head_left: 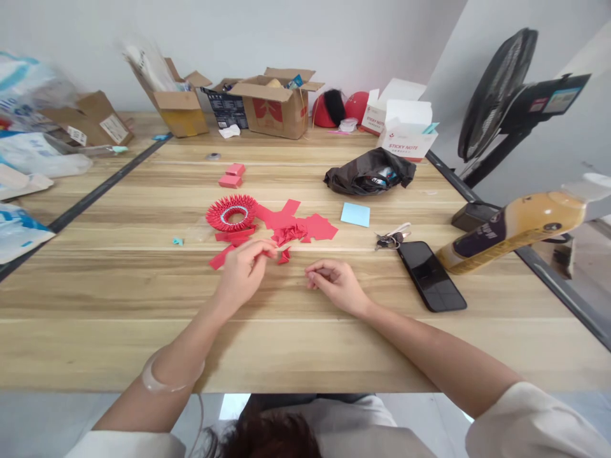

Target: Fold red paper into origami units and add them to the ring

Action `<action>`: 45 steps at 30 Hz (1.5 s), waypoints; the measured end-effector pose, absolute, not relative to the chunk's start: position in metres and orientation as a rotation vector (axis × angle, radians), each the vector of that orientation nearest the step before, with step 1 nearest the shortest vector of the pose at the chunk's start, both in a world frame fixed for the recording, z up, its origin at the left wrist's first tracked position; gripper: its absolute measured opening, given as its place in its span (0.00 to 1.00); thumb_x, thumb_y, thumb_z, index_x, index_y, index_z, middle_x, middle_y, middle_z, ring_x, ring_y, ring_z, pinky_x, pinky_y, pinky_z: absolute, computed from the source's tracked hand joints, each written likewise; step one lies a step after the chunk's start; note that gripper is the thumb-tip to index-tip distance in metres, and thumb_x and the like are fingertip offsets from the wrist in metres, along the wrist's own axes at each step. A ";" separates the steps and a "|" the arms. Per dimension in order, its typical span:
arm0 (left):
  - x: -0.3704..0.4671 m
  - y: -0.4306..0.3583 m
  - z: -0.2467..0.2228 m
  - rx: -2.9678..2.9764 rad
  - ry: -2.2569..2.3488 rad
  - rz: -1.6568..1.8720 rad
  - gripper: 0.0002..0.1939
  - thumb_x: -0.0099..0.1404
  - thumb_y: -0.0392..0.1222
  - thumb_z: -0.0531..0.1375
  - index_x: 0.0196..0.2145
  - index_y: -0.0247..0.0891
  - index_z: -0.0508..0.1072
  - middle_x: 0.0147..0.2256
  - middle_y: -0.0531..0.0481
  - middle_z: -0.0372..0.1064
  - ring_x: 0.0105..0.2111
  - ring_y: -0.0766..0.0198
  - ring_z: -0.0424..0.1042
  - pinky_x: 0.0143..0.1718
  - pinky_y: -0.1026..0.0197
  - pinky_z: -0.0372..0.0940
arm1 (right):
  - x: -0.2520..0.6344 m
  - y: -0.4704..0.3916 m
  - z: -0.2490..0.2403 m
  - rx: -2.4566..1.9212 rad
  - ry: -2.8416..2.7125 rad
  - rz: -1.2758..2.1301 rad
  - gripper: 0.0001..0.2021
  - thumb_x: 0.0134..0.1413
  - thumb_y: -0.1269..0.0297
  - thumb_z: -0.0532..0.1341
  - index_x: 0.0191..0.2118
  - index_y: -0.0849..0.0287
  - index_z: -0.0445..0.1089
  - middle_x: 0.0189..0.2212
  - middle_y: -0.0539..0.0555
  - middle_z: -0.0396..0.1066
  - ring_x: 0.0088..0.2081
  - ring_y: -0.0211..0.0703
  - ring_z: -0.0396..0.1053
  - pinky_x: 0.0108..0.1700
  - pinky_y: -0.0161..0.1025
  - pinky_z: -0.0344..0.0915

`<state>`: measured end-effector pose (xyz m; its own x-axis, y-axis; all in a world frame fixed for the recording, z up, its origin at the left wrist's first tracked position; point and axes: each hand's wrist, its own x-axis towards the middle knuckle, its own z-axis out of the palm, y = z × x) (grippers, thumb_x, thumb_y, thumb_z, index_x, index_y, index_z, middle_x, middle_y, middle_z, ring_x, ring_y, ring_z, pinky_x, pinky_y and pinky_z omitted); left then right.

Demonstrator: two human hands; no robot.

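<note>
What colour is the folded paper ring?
The ring is red with a pale-blue inner edge, head view.

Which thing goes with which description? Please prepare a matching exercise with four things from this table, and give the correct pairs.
Things:
1. spiky ring
2. square sheet
3. phone
4. left hand

Descriptions:
A. black, beside the bottle
B. pinching a red paper piece
C. light blue, flat
D. red, round

Pairs: 1-D, 2-C, 3-A, 4-B
</note>
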<state>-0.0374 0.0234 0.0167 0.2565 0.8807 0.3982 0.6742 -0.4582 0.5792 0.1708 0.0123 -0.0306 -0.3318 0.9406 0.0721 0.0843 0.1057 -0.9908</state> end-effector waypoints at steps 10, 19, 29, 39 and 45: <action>-0.014 0.007 0.008 1.999 1.140 0.716 0.09 0.61 0.34 0.49 0.30 0.38 0.69 0.38 0.46 0.73 0.42 0.59 0.71 0.44 0.58 0.63 | 0.170 0.011 -0.023 -0.979 -1.602 1.277 0.13 0.56 0.56 0.54 0.34 0.60 0.69 0.30 0.54 0.72 0.32 0.39 0.70 0.34 0.36 0.66; -0.016 0.007 0.012 2.227 0.958 0.617 0.14 0.56 0.28 0.49 0.25 0.36 0.73 0.54 0.42 0.62 0.53 0.57 0.62 0.51 0.57 0.58 | 0.171 0.013 -0.025 -0.890 -1.404 1.475 0.11 0.47 0.61 0.63 0.36 0.60 0.66 0.33 0.54 0.71 0.33 0.39 0.71 0.37 0.37 0.68; -0.012 0.005 0.013 2.084 1.111 0.631 0.10 0.53 0.30 0.53 0.30 0.36 0.73 0.39 0.45 0.73 0.34 0.62 0.72 0.36 0.63 0.66 | 0.171 0.018 -0.026 -0.983 -1.294 1.410 0.10 0.43 0.60 0.64 0.29 0.60 0.67 0.25 0.51 0.71 0.28 0.37 0.69 0.34 0.36 0.67; -0.010 0.007 0.002 1.557 1.157 0.763 0.10 0.58 0.44 0.58 0.35 0.35 0.68 0.30 0.46 0.74 0.29 0.59 0.76 0.33 0.60 0.69 | 0.171 0.014 -0.025 -0.985 -1.337 1.466 0.12 0.42 0.60 0.65 0.34 0.61 0.69 0.29 0.53 0.74 0.32 0.41 0.72 0.36 0.39 0.68; -0.009 0.008 0.005 1.513 1.119 0.744 0.12 0.59 0.44 0.58 0.38 0.33 0.71 0.31 0.44 0.75 0.32 0.59 0.75 0.35 0.60 0.68 | 0.172 0.014 -0.027 -1.010 -1.402 1.447 0.10 0.46 0.59 0.62 0.29 0.62 0.70 0.28 0.54 0.74 0.30 0.39 0.71 0.35 0.37 0.68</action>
